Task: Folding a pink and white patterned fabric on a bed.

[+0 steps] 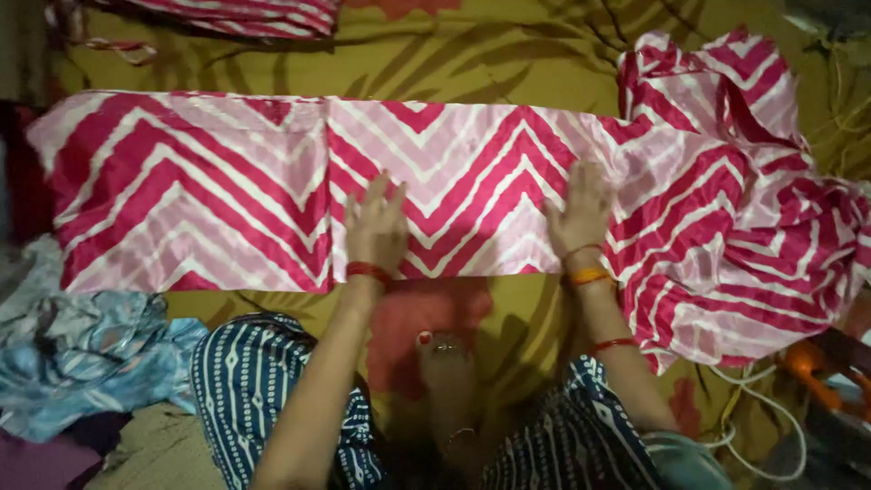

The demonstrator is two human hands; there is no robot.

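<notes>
A long pink and white zigzag-striped satin cloth (209,181) lies folded flat across an olive patterned bedsheet (454,54). Its right end is bunched in loose folds (753,209). My left hand (376,227) rests flat on the folded strip near its front edge, fingers spread, a red bangle on the wrist. My right hand (581,213) presses flat on the cloth where the smooth part meets the bunched part, with orange and red bangles on the wrist. Neither hand grips the cloth. My foot (445,363) with red nails shows below, between my blue patterned trouser legs.
A crumpled blue cloth (82,354) lies at the lower left. More pink striped fabric (236,14) sits at the top edge. White cords (762,417) and an orange object (817,367) lie at the lower right.
</notes>
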